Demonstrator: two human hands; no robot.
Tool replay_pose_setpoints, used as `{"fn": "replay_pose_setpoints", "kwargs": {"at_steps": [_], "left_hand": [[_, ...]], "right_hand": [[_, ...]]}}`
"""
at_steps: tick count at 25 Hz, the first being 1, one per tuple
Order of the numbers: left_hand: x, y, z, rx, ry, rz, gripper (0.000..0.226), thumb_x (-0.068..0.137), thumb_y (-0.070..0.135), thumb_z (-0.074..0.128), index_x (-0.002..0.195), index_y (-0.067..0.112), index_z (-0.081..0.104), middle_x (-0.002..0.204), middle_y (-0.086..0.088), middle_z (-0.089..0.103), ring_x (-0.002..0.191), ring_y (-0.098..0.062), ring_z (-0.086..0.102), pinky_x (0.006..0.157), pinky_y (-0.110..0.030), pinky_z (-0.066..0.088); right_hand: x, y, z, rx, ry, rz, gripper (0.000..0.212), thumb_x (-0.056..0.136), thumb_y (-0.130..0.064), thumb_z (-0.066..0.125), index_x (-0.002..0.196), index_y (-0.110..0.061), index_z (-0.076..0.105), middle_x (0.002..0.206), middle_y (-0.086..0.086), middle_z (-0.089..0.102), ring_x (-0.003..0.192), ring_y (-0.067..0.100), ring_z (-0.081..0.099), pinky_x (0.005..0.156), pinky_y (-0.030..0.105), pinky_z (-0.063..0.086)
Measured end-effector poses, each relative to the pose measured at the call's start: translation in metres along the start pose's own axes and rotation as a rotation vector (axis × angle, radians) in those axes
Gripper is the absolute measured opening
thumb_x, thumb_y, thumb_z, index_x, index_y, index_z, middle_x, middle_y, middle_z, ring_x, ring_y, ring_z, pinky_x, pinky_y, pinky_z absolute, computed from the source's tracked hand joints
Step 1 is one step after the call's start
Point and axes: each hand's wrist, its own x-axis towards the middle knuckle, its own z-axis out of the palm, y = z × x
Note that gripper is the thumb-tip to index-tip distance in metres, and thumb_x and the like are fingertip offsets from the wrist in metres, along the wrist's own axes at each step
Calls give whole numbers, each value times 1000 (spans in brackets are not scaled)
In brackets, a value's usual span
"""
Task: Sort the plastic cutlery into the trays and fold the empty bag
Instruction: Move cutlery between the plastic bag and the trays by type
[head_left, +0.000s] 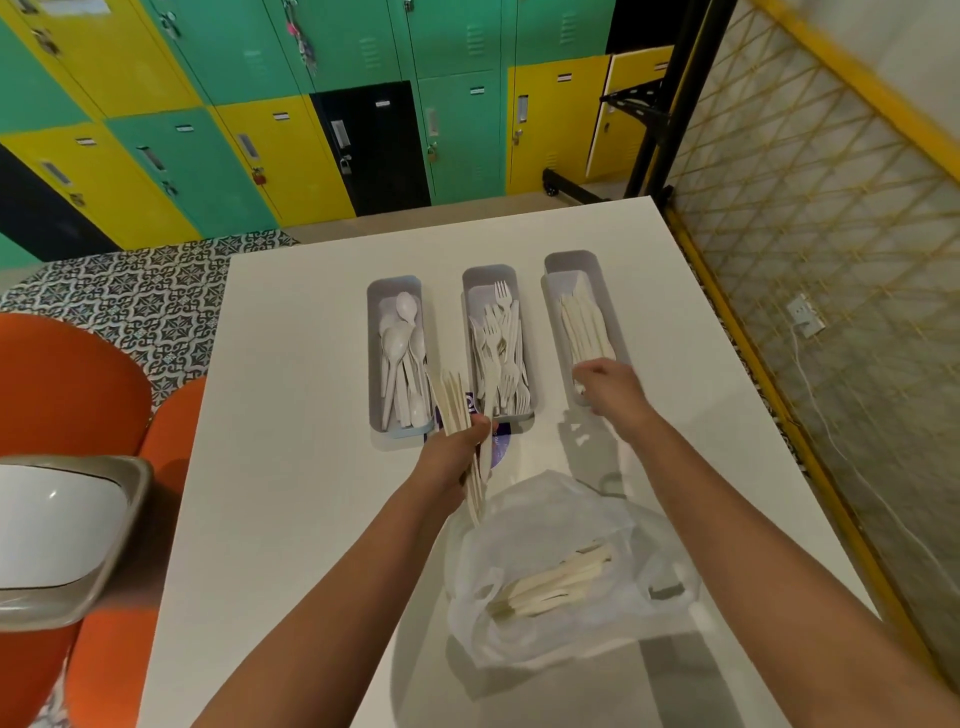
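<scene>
The white bench (311, 415) carried three narrow trays set side by side, each with its long axis running away from the person: a spoon tray (375, 364) on the left, a fork tray (525, 332) in the middle and a knife tray (551, 312) on the right. Nearer the person lay the clear plastic bag (545, 613), crumpled and open, with a cluster of cream knives (550, 579) inside it, lying roughly crosswise to the trays.

The left hand (457, 447) gripped a fanned bunch of knives (457, 400), blades pointing up and away, just in front of the gap between the spoon and fork trays. The right hand (605, 384) reached over the near end of the knife tray, fingers curled downward at the knives there; whether it held one I cannot tell.

The knife tray lay to the right of the held bunch, across the fork tray, and the right hand was nearer it. The bunch probably needed passing rightward, its length already nearly in line with the tray.
</scene>
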Motion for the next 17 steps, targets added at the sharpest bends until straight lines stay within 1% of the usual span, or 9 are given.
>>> {"fn": "replay_pose_setpoints", "kwargs": {"at_steps": [1,3,5,7,8,11,13,15,17], "left_hand": [[1,-1,0,-8,4,11,31,88,23,64,115,10,58,111,-12,65,104,-29,62,99,-46,47],[2,-2,2,-12,3,41,34,88,23,64,118,9,58,113,-12,65,105,-30,62,98,-46,48],[3,-3,4,-15,0,52,23,90,20,62,111,10,61,101,-11,67,92,-26,65,81,-39,56],[1,-3,6,-7,-17,57,5,92,16,59,95,14,61,82,-6,64,70,-17,61,55,-25,53],[0,-3,7,1,-32,65,3,92,15,58,89,15,60,77,-5,61,65,-15,58,49,-21,49],[-2,-3,8,17,-64,66,8,93,16,55,87,14,60,73,-4,59,62,-14,56,49,-22,48],[-4,-3,9,17,-80,48,19,97,22,50,85,11,62,64,-2,61,55,-12,56,50,-23,48],[-5,-3,10,-11,-84,13,25,99,21,46,82,12,61,62,1,62,55,-11,54,55,-25,45],[-8,-1,8,-56,-98,-26,17,98,11,44,89,13,59,70,-3,54,58,-12,48,54,-25,38]], "right_hand": [[-13,1,9,-28,-141,21,21,92,-20,55,104,-5,62,93,5,63,76,16,55,62,23,43],[-42,4,27,-89,-458,65,12,92,-22,55,92,-11,60,84,1,59,71,15,55,59,23,44],[-62,9,44,-92,-608,70,10,91,-20,57,84,-15,59,83,1,61,71,15,58,60,24,46],[-73,13,56,-57,-538,33,15,90,-16,58,76,-14,56,82,4,61,68,15,59,62,25,48],[-74,15,58,-47,-482,20,16,90,-14,59,74,-13,55,80,6,60,66,14,59,62,26,48],[-73,19,56,-37,-419,14,11,89,-10,58,78,-9,58,77,6,60,62,15,58,58,25,49],[-69,23,52,19,-379,37,7,89,-8,55,83,-7,59,79,9,61,60,18,56,55,27,49],[-60,25,46,94,-257,69,12,91,-5,52,79,-9,55,75,11,56,56,20,53,50,28,48],[-48,28,36,116,-98,96,13,93,-6,51,81,-11,53,72,9,52,51,19,50,43,25,47]]}}
